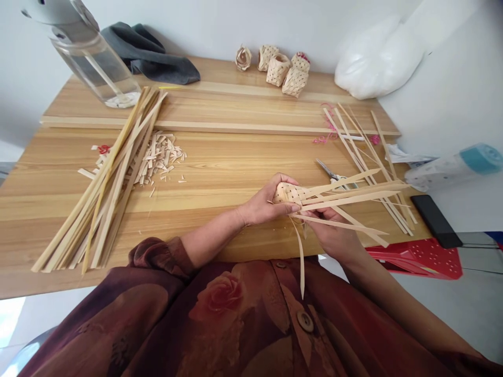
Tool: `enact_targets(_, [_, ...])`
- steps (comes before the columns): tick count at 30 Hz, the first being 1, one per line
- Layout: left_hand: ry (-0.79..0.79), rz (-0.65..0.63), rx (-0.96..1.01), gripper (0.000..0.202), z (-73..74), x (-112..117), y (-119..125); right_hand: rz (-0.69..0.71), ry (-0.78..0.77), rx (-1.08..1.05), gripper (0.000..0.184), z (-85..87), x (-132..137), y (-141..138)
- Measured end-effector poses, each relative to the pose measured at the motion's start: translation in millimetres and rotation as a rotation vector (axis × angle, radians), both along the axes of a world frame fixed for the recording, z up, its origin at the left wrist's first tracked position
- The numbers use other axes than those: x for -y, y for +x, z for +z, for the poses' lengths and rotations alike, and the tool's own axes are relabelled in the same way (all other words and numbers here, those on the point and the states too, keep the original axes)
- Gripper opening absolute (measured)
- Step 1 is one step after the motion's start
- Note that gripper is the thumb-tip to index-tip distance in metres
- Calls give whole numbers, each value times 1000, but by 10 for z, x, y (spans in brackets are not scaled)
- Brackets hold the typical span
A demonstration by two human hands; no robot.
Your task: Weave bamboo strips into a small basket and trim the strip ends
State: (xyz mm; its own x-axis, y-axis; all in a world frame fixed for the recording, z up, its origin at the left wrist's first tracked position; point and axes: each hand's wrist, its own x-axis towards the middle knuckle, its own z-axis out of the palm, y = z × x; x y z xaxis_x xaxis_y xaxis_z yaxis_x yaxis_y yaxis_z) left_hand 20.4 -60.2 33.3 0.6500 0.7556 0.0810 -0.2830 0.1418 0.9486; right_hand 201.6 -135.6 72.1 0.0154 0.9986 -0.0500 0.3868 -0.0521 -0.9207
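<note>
My left hand grasped the small basket, its long strips pointing right; my right hand lay beneath them, whether gripping any I couldn't tell.

A wooden table bears pale strips, a heap of scraps, scissors, woven baskets and a dark cloth.

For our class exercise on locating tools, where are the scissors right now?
In the head view, the scissors lie right of centre on the table, just beyond the woven piece and left of the loose strips.
</note>
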Motion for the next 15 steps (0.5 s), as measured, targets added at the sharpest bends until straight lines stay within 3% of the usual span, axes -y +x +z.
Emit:
enact_targets(6, [-98, 14, 20, 60, 0, -15, 1, 26, -73, 137, 27, 57, 69, 45])
enact_targets(15, [-139, -75, 13, 62, -2, -35, -10, 7, 107, 191, 19, -32, 53, 32])
